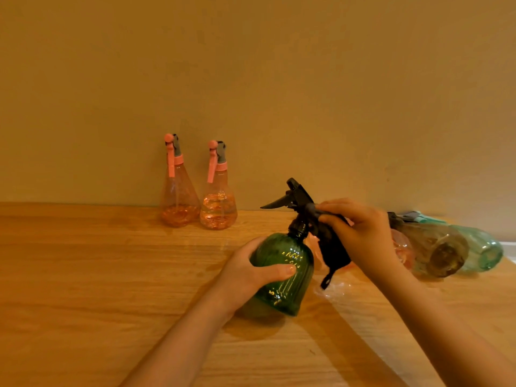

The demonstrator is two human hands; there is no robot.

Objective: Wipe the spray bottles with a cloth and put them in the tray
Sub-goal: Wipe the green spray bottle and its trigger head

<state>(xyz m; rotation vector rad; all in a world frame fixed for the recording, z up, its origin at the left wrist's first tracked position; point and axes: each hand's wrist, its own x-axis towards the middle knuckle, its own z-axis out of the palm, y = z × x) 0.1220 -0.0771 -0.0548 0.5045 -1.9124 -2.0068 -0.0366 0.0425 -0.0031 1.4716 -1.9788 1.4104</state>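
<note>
Both hands are busy with one bottle: the left hand (258, 270) wraps its fingers and thumb round the ribbed body of the green spray bottle (282, 275), holding it tilted above the wooden table (83, 275), while the right hand (363, 236) pinches a dark cloth (333, 247) against the bottle's black trigger head. Wiping of this bottle looks to be under way, at the nozzle end, and it is not yet put away. To the right, three bottles lie on their sides close together: a brownish one (438, 250), a teal one (483, 250) beyond it, and a pinkish one (402, 248) partly hidden behind the right hand. They probably rest in the tray, but I cannot make out its rim. Far left against the wall, two pink spray bottles (178, 196) (218, 205) stand upright side by side, apparently waiting their turn. By my estimate, roughly half the job remains.
</note>
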